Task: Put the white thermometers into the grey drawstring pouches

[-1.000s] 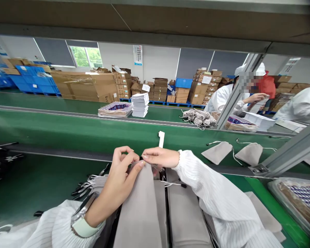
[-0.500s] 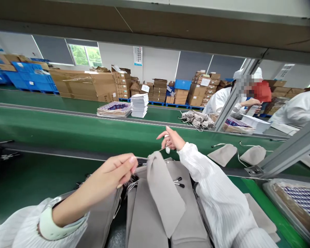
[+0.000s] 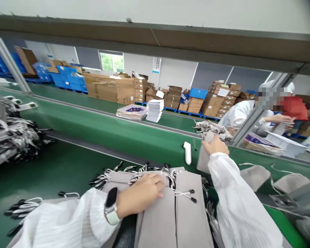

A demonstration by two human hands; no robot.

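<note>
My right hand [image 3: 216, 146] is closed on the top of a grey drawstring pouch [image 3: 203, 160], lifted in front of the green belt's raised side. The pouch hangs down to the left of the fingers. My left hand [image 3: 142, 193] lies over a stack of flat grey pouches [image 3: 158, 217], fingers stretched out and touching the top. A second stack of grey pouches [image 3: 191, 206] is beside it, with white cords and black cord ends [image 3: 192, 195] lying across. More pouches are partly hidden under my left sleeve.
A white handheld-looking device [image 3: 187, 153] sits against the green side. Two pouches [image 3: 255, 177] lie at right. Pouches are piled at far left [image 3: 10, 134] and on the upper belt [image 3: 214, 129]. A metal post [image 3: 260, 110] stands before a co-worker in white.
My hands have parted from the pouch cord they both held. My right hand has carried the pouch right and away; my left has come down onto the stack. The view has turned left.
</note>
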